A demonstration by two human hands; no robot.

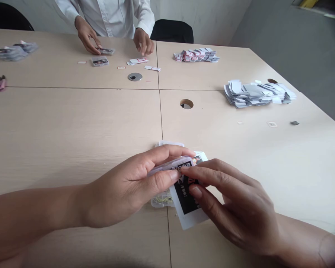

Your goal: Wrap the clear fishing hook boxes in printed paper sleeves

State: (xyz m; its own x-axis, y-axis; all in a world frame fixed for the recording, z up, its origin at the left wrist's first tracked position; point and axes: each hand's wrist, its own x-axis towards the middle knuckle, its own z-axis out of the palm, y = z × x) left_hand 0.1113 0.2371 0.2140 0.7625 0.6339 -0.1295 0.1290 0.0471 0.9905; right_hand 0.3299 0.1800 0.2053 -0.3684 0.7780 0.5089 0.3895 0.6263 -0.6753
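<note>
My left hand (128,182) is closed around a thin clear plastic box (167,164), thumb on the near side and fingers over the top. Against that box lies a white card with a black printed panel (184,201), tilted and jutting out below. The thumb and index finger of my right hand (237,203) press on this card. Partly covered by my hands, another clear plastic box (160,201) rests on the table with thin yellowish-green things inside. My fingers hide much of the held box.
Piles of folded white cards (257,95) and red-edged cards (197,56) lie to the right. Across the table (72,126), a person in a white shirt has one hand (88,37) on a small clear case (106,51). Bagged items (13,51) lie far left; a cable hole (186,104) is mid-table.
</note>
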